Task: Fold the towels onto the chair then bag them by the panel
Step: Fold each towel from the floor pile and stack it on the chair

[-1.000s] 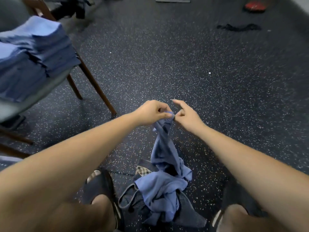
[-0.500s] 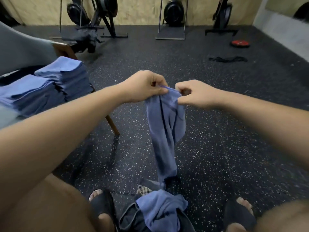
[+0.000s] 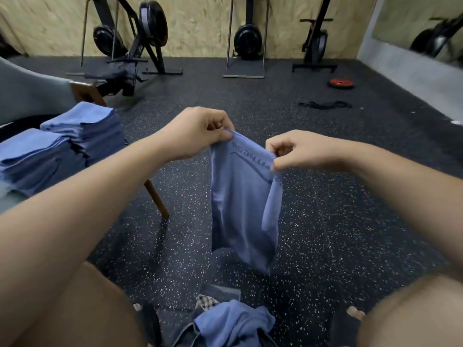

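Observation:
A blue towel (image 3: 241, 204) hangs in front of me, clear of the floor, with dark lettering along its top edge. My left hand (image 3: 198, 132) pinches its upper left corner and my right hand (image 3: 294, 152) pinches its upper right corner. Two stacks of folded blue towels (image 3: 62, 144) sit on the chair (image 3: 86, 92) at the left. Between my feet a crumpled blue towel (image 3: 233, 324) lies on a dark bag (image 3: 185, 334) on the floor.
The speckled dark rubber floor (image 3: 338, 221) stretches ahead. Exercise machines (image 3: 135, 38) stand along the wooden back wall. A red weight plate (image 3: 341, 83) and a black strap (image 3: 324, 105) lie at the far right. A chair leg (image 3: 156, 199) slants down near my left arm.
I lifted the towel off the pile, then my hands moved apart along its top edge, spreading it. My view tilted up toward the back wall.

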A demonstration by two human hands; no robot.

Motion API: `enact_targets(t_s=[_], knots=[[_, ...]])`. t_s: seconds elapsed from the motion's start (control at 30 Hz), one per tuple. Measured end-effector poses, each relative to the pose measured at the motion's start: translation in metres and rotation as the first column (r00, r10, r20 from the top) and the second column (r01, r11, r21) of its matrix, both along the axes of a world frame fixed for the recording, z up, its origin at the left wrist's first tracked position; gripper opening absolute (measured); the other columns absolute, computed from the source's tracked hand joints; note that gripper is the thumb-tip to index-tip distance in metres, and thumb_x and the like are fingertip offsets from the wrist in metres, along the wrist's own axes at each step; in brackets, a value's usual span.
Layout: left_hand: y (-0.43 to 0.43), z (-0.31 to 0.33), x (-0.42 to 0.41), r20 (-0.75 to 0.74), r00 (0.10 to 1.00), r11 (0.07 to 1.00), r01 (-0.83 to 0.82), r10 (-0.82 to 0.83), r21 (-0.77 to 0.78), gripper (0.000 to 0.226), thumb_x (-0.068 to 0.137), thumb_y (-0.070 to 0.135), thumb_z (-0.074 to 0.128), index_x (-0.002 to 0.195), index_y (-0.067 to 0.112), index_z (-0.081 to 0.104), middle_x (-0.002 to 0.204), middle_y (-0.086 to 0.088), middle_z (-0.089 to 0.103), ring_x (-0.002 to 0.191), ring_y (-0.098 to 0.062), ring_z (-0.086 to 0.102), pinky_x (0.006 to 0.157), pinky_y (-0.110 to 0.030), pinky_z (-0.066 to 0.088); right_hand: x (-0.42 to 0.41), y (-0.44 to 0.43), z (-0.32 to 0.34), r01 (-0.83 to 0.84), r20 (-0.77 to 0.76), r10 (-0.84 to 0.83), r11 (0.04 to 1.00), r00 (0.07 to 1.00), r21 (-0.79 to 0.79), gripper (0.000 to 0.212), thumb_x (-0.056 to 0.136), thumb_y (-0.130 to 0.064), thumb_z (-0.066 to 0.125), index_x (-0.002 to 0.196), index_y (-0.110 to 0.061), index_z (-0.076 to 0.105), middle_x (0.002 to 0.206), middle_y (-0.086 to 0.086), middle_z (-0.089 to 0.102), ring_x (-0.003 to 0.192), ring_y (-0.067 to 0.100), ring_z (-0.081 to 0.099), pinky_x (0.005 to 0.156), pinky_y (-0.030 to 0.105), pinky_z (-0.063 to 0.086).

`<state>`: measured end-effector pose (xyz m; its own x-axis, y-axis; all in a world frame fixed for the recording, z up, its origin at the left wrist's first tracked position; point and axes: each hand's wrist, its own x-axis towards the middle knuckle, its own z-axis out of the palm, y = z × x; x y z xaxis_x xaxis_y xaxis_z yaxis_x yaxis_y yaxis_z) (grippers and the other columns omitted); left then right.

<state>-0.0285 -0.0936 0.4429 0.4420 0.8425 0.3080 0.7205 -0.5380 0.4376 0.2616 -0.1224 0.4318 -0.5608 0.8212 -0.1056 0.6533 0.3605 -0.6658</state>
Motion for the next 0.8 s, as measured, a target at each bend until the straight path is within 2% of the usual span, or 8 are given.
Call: enact_targets(t_s=[0.13, 0.2, 0.3, 0.4, 0.47, 0.57, 0.67, 0.8], knots=[[0.001, 0.000, -0.005, -0.014, 0.999, 0.999, -0.038, 0.039, 0.021, 0.007, 0.097, 0.033, 0.077, 0.092, 0.032, 0.074, 0.078, 0.012, 0.068, 0.067, 0.001, 0.056, 0.065, -0.018, 0.043, 0.014, 0.003, -0.002, 0.058, 0.053, -0.063, 0.994, 0.997, 0.097, 0.018, 0.088, -0.023, 0.078, 0.083, -0.012, 0.065, 0.091, 0.013, 0.062, 0.075, 0.014, 0.048, 0.073, 0.040, 0.038], [0.003, -0.001, -0.008, -0.051, 0.997, 0.998, -0.057, 0.059, 0.037, 0.007, 0.097, 0.033, 0.077, 0.091, 0.030, 0.074, 0.077, 0.012, 0.068, 0.067, 0.000, 0.055, 0.066, -0.022, 0.043, 0.022, 0.004, -0.004, 0.085, 0.047, -0.089, 0.993, 0.995, 0.085, 0.026, 0.088, -0.032, 0.080, 0.082, -0.012, 0.065, 0.077, 0.007, 0.060, 0.070, 0.015, 0.046, 0.068, 0.039, 0.035], [0.006, -0.002, -0.013, -0.064, 0.995, 0.996, -0.076, 0.079, 0.045, 0.008, 0.098, 0.032, 0.076, 0.091, 0.031, 0.073, 0.077, 0.013, 0.066, 0.068, 0.006, 0.056, 0.061, -0.010, 0.037, 0.033, 0.007, -0.005, 0.131, 0.071, -0.139, 0.986, 0.988, 0.104, 0.033, 0.093, -0.033, 0.081, 0.077, -0.012, 0.061, 0.065, -0.007, 0.050, 0.063, 0.012, 0.040, 0.063, 0.036, 0.031], [0.009, -0.004, -0.016, -0.070, 0.991, 0.993, -0.113, 0.115, 0.039, 0.012, 0.101, 0.030, 0.072, 0.090, 0.027, 0.070, 0.076, 0.009, 0.071, 0.066, 0.003, 0.063, 0.061, -0.009, 0.042, 0.044, 0.009, -0.007, 0.165, 0.112, -0.184, 0.974, 0.977, 0.156, 0.034, 0.094, -0.033, 0.079, 0.076, -0.012, 0.060, 0.066, -0.008, 0.051, 0.063, 0.011, 0.042, 0.064, 0.035, 0.033], [0.011, -0.005, -0.017, -0.057, 0.989, 0.991, -0.137, 0.137, 0.008, 0.015, 0.103, 0.026, 0.070, 0.088, 0.024, 0.068, 0.074, 0.006, 0.074, 0.064, -0.003, 0.068, 0.066, -0.019, 0.051, 0.051, 0.010, -0.007, 0.191, 0.098, -0.208, 0.969, 0.973, 0.156, 0.036, 0.095, -0.032, 0.078, 0.074, -0.012, 0.057, 0.066, -0.007, 0.049, 0.063, 0.011, 0.041, 0.063, 0.035, 0.032], [0.010, -0.009, -0.015, -0.015, 0.992, 0.990, -0.128, 0.127, -0.054, 0.014, 0.104, 0.024, 0.068, 0.090, 0.026, 0.068, 0.079, 0.008, 0.076, 0.069, -0.002, 0.072, 0.073, -0.031, 0.058, 0.053, 0.009, -0.008, 0.211, 0.027, -0.218, 0.963, 0.975, 0.167, 0.037, 0.099, -0.029, 0.075, 0.074, -0.013, 0.052, 0.068, -0.007, 0.048, 0.063, 0.008, 0.039, 0.062, 0.034, 0.032], [-0.001, -0.016, -0.001, -0.022, 0.998, 0.991, -0.054, 0.051, -0.126, 0.006, 0.104, 0.038, 0.069, 0.105, 0.032, 0.069, 0.090, 0.012, 0.076, 0.078, 0.006, 0.069, 0.072, -0.022, 0.057, 0.044, 0.008, -0.010, 0.171, 0.025, -0.179, 0.963, 0.983, 0.206, 0.036, 0.099, -0.028, 0.074, 0.077, -0.012, 0.050, 0.068, -0.010, 0.047, 0.064, 0.007, 0.040, 0.063, 0.034, 0.033], [-0.013, -0.030, 0.031, -0.038, 0.996, 0.980, 0.070, -0.078, -0.185, 0.035, 0.095, 0.060, 0.072, 0.117, 0.034, 0.070, 0.102, 0.014, 0.075, 0.095, 0.001, 0.069, 0.090, -0.022, 0.056, 0.030, 0.006, -0.010, 0.099, 0.054, -0.118, 0.959, 0.992, 0.267, 0.035, 0.099, -0.033, 0.073, 0.076, -0.017, 0.052, 0.067, -0.010, 0.049, 0.064, 0.007, 0.040, 0.064, 0.033, 0.034]])
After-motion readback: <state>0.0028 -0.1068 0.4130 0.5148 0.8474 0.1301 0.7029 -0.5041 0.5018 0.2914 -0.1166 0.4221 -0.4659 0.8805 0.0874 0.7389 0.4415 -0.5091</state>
